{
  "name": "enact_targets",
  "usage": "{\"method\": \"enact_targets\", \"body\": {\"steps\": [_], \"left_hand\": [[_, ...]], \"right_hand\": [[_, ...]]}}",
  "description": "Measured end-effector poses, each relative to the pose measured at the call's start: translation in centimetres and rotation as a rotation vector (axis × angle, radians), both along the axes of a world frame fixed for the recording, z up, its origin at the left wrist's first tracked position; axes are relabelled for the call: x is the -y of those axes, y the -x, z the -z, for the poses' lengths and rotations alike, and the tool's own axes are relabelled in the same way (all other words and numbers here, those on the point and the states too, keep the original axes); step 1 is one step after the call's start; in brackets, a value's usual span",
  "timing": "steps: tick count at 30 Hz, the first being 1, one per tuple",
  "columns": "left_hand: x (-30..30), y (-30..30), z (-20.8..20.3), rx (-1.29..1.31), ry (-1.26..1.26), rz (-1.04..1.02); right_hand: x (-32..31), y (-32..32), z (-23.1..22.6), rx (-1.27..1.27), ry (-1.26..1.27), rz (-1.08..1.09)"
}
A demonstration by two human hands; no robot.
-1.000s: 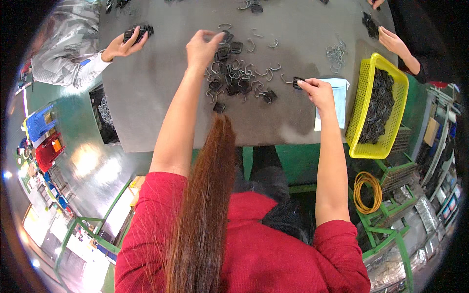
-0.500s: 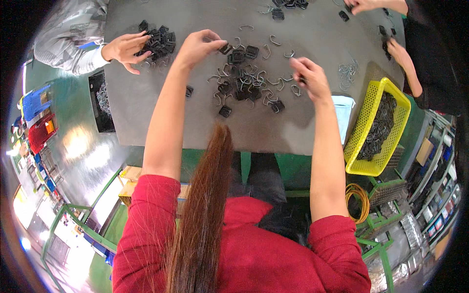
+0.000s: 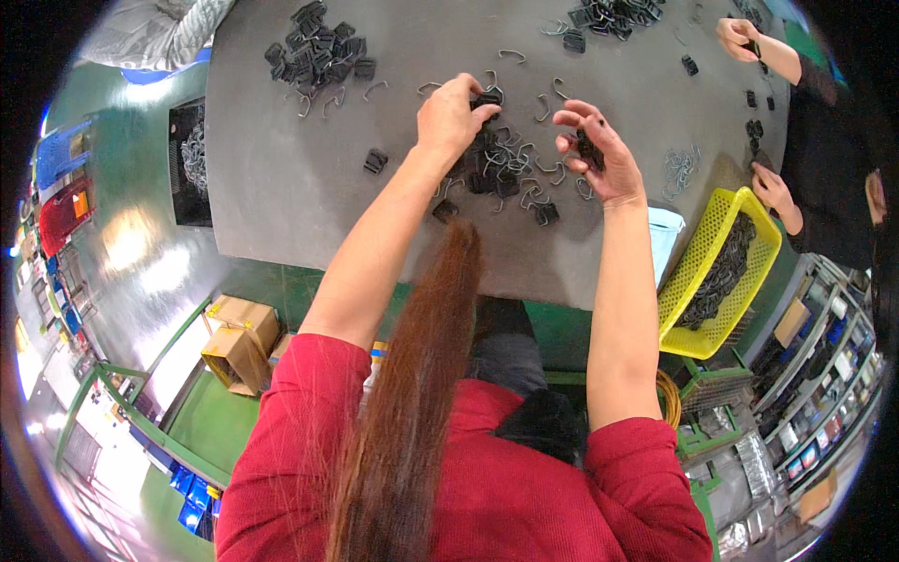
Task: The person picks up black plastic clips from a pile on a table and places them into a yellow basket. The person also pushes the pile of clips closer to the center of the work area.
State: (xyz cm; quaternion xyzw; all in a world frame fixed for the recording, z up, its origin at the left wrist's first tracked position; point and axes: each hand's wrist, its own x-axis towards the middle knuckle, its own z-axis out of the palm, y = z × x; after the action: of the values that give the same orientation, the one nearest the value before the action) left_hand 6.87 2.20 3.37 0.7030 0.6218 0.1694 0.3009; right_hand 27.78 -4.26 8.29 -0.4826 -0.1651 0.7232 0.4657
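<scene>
On the grey table, my left hand [image 3: 449,120] is closed, thumb and fingers pinching a small black plastic piece [image 3: 485,101] at the far end of the central pile. My right hand [image 3: 609,161], to the pile's right, curls its fingers loosely around another black plastic piece [image 3: 587,150], partly hidden by them. Between and below my hands lie mixed black pieces [image 3: 483,176] and bent metal wire hooks [image 3: 509,150]. A single black piece [image 3: 375,161] rests left of the pile. Loose wire hooks [image 3: 543,108] lie between my hands.
A black heap [image 3: 318,49] is at far left, another [image 3: 613,14] at the back. At right are wire hooks [image 3: 681,170], a light blue cloth [image 3: 663,242] and a yellow basket [image 3: 698,348] of dark parts. A co-worker's hands [image 3: 738,39] work at far right.
My left hand has moved right, over the central pile. My right hand's fingers have loosened, showing the black piece. The co-worker's hand at the left heap has gone, and the view has shifted.
</scene>
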Motion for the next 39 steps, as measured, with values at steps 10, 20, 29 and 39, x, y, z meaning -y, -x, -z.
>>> {"method": "enact_targets", "body": {"steps": [10, 20, 29, 39], "left_hand": [[-0.2, 10.8, -6.5, 1.291, 0.690, -0.125], [6.3, 14.9, -1.7, 0.013, 0.133, -0.291], [7.7, 13.7, 0.1, -0.108, -0.016, -0.210], [6.5, 0.6, -4.9, 0.488, 0.705, -0.039]], "right_hand": [[-4.8, 8.5, 3.4, 1.473, -0.260, -0.644], [-0.8, 3.2, 0.0, 0.186, 0.001, -0.269], [-1.7, 9.6, 1.0, 1.385, 0.171, -0.618], [10.3, -7.0, -2.8, 0.820, 0.216, 0.084]]}}
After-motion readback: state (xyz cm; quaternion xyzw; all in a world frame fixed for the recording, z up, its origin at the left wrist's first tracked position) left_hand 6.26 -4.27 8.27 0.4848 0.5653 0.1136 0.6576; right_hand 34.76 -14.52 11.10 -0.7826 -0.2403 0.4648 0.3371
